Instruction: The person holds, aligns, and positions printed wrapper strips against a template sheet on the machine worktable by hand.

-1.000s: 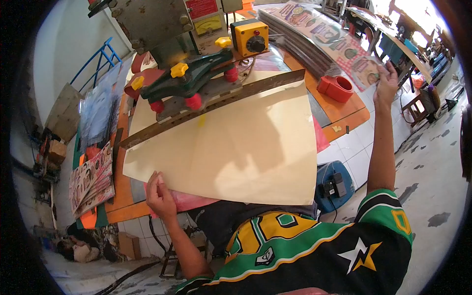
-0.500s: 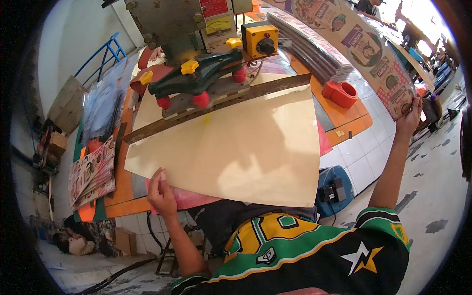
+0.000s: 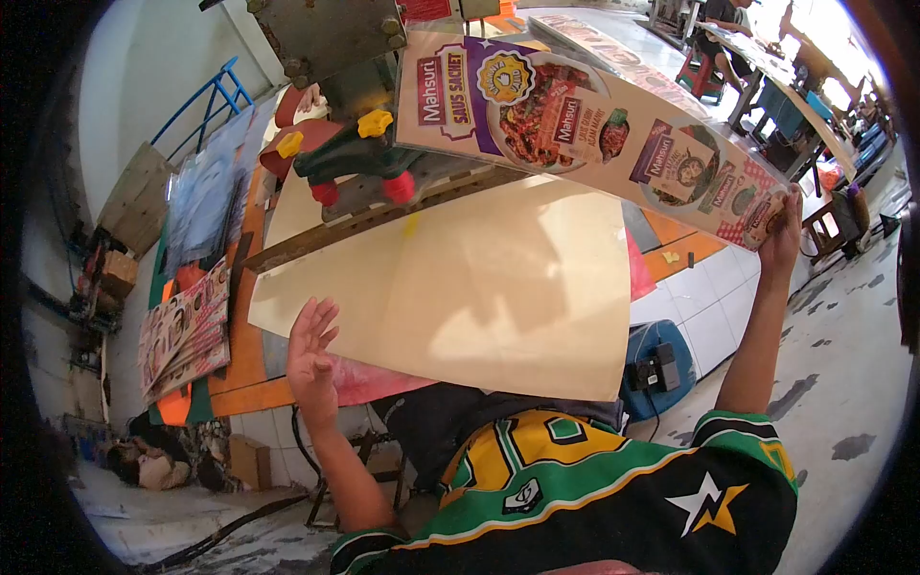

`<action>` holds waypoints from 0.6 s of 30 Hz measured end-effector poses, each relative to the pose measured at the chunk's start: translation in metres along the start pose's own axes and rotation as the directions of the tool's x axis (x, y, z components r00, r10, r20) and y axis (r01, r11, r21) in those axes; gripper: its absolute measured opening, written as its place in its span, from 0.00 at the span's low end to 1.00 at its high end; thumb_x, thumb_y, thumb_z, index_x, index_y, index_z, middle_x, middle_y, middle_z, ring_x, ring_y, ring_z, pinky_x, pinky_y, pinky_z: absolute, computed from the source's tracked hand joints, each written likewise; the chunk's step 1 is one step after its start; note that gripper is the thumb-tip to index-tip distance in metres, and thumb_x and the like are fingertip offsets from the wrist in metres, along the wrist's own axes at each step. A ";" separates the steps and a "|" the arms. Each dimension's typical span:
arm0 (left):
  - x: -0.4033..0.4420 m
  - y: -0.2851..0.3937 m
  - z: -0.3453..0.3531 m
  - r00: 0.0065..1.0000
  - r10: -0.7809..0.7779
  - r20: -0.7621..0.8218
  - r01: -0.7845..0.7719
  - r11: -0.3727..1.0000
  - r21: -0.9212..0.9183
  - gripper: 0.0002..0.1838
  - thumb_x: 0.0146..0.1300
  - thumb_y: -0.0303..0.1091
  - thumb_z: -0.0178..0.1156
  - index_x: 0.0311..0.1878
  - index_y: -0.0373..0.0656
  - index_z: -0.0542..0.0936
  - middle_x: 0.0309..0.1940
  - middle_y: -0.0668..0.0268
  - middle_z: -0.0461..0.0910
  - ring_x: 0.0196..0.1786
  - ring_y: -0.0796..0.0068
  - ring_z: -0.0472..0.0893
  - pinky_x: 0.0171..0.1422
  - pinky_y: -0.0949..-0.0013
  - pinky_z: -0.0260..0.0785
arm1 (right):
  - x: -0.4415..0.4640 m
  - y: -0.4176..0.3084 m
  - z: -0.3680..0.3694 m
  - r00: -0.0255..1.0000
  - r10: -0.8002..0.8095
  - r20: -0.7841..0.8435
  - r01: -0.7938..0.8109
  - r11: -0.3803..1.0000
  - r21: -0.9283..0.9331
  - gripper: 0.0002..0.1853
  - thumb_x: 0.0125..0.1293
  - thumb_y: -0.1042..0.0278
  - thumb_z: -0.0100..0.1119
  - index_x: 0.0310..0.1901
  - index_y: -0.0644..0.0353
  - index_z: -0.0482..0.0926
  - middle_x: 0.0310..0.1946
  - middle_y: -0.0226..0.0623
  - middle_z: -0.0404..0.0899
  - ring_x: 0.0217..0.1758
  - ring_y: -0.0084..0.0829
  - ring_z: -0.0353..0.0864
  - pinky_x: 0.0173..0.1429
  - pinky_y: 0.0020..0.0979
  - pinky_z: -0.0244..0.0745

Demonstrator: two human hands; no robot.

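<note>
My right hand (image 3: 781,233) grips the lower right end of a long printed sheet (image 3: 613,129), which is raised and slants across in front of the machine. Near the lower left edge of the large cream sheet (image 3: 479,287), my left hand (image 3: 312,350) is raised with its fingers apart and nothing in it. The cream sheet lies under the machine's long metal bar (image 3: 374,222). Part of the green clamp (image 3: 355,158) with yellow knobs and red feet shows to the left of the printed sheet, which hides the rest.
A pile of printed sheets (image 3: 187,331) lies at the left, beside clear plastic sheets (image 3: 206,196). More printed sheets (image 3: 623,57) are stacked at the back. A blue container (image 3: 661,369) stands at the lower right. Someone's hand (image 3: 309,99) shows behind the machine; another person (image 3: 724,38) sits far back.
My right hand has brought the printed sheet from the back right stack leftward in front of the machine. My left hand has opened its fingers and risen slightly from the cream sheet's edge.
</note>
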State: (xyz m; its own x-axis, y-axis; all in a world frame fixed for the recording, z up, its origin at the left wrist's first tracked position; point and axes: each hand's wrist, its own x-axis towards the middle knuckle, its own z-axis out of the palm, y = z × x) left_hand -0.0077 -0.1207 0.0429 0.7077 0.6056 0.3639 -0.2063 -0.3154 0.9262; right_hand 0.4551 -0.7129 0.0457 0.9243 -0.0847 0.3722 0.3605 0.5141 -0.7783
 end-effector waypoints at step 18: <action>-0.017 -0.008 0.014 0.997 -0.039 0.059 0.047 0.990 -0.132 0.47 0.60 0.59 0.76 0.71 0.32 0.72 0.65 0.54 0.79 0.67 0.65 0.77 0.73 0.63 0.66 | -0.052 0.010 0.070 0.975 0.030 0.219 -0.015 0.998 -0.068 0.16 0.83 0.62 0.53 0.64 0.59 0.75 0.45 0.32 0.83 0.46 0.22 0.85 0.51 0.27 0.81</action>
State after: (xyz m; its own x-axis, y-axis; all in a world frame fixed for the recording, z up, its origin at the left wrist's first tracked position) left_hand -0.0090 -0.1388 0.0283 0.7542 0.5731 0.3206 -0.2604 -0.1872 0.9472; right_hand 0.4020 -0.6438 0.0541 0.8845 0.1200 0.4508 0.3542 0.4561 -0.8164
